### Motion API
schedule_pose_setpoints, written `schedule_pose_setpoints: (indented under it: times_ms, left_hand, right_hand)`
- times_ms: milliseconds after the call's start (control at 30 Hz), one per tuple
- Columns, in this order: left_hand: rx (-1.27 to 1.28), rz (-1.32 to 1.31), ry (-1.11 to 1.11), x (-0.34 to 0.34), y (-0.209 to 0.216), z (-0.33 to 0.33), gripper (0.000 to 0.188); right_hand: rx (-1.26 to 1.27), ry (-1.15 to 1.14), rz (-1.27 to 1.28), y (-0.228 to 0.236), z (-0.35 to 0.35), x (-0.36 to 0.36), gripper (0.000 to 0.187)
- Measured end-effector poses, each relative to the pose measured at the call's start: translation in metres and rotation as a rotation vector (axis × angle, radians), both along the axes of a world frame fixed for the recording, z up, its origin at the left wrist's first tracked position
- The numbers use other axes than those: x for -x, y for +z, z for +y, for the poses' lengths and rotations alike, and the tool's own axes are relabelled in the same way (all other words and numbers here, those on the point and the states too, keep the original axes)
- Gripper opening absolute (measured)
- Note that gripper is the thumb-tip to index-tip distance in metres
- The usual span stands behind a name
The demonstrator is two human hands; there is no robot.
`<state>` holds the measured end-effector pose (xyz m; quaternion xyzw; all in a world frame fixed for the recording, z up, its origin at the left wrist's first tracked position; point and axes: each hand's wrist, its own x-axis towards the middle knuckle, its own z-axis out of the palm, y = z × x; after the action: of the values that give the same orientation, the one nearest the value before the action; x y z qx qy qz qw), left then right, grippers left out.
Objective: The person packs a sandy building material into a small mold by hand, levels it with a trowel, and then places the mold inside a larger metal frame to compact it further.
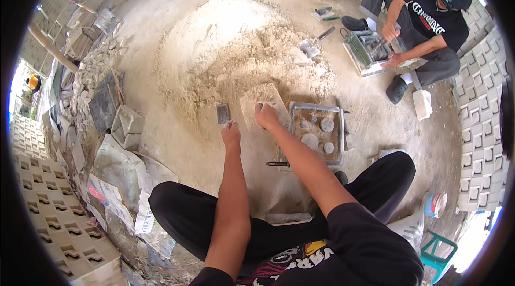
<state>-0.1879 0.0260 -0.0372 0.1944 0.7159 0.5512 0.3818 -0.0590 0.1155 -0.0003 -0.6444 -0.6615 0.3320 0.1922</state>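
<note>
A small trowel [223, 114] was clamped in the left hand [231, 132] and a flat board [263, 105] gripped by the right hand [266, 116], both kept beside the metal mould [317, 108], seemingly for easy filling

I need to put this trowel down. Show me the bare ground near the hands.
Bare floor lies left of the left hand, between the sand pile and the sacks. Right of the mould is bare too. Between the hands it is crowded.

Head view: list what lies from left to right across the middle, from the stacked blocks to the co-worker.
Stacked patterned blocks → crumpled sacks → small trowel → left hand → right hand → metal mould frame → seated co-worker.
</note>
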Motion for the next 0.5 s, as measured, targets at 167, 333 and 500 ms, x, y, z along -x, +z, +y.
schedule_pose_setpoints:
  times_ms: [167,333,500]
  left_hand:
    - [0.031,0.048,0.001,0.008,-0.003,-0.006,0.031]
    - [0.005,0.069,-0.002,0.010,0.000,-0.009,0.031]
    - [0.001,0.063,0.001,0.010,-0.009,-0.007,0.030]
  right_hand:
    - [-0.050,-0.044,-0.116,0.013,-0.010,-0.003,0.050]
    - [-0.109,-0.032,-0.083,0.019,-0.006,-0.011,0.048]
    - [-0.114,-0.101,0.017,0.021,-0.013,-0.017,0.047]
